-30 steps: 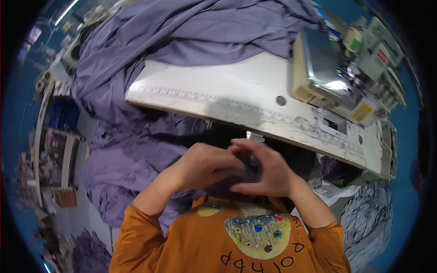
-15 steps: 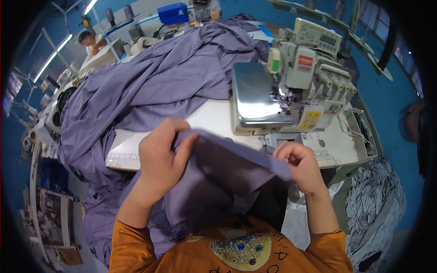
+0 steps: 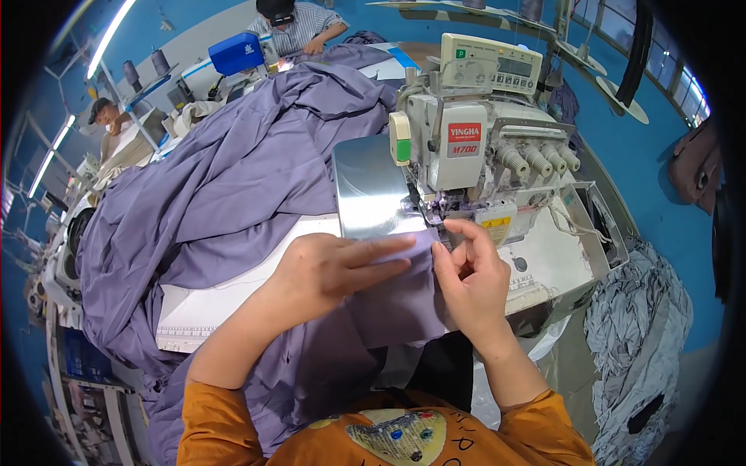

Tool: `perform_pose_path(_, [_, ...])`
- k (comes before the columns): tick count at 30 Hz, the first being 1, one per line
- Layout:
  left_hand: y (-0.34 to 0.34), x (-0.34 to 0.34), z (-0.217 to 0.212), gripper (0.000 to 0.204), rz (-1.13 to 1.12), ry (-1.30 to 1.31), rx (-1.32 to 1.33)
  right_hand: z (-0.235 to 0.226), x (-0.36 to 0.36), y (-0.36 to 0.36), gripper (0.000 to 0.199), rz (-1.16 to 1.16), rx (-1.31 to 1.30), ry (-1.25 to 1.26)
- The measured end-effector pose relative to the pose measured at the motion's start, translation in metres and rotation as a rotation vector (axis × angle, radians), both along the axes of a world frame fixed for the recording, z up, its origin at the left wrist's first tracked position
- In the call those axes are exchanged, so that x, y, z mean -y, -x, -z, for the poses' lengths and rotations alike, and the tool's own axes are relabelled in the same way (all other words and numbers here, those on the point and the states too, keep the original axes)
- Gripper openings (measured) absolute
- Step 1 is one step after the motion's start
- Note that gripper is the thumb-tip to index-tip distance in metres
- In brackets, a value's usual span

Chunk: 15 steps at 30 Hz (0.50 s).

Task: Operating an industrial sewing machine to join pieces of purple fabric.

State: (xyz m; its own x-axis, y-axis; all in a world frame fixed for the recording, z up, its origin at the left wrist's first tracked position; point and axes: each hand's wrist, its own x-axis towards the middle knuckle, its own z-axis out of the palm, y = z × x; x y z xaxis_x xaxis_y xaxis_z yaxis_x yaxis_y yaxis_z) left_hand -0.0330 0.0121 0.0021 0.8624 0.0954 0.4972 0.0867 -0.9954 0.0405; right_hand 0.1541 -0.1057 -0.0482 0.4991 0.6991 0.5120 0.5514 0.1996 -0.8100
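A piece of purple fabric lies with its edge at the front of an overlock sewing machine, close to the needle area. My left hand rests on the fabric with its fingers stretched out, pointing toward the machine; its thumb is hidden. At the fabric's right corner my right hand is closed, thumb and forefinger at the edge beside the presser foot. The lower part of the fabric hangs over the table's front edge toward my lap.
A large heap of purple fabric covers the table's left side, next to the shiny metal plate. Crumpled grey fabric hangs at the right, below an open tray. A co-worker sits beyond the heap, another person farther left.
Both hands have carried the fabric edge up to the machine's needle area. My left hand has gone from gripping the cloth to lying on it with straight fingers. The view has shifted.
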Motion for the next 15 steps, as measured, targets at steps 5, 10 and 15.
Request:
perform_pose_path(5, [-0.006,0.001,-0.012,0.049,0.114,0.144,-0.147,0.006,0.008,-0.014,0.031,0.024,-0.162,0.064])
perform_pose_path(10, [-0.011,0.007,-0.015,0.045,0.004,0.191,-0.131,0.015,0.034,-0.012,0.048,-0.245,-0.481,0.229])
perform_pose_path(15, [-0.015,-0.001,-0.011,0.046,0.021,0.313,-0.151,0.0,0.039,-0.005,0.041,-0.453,-0.699,0.391])
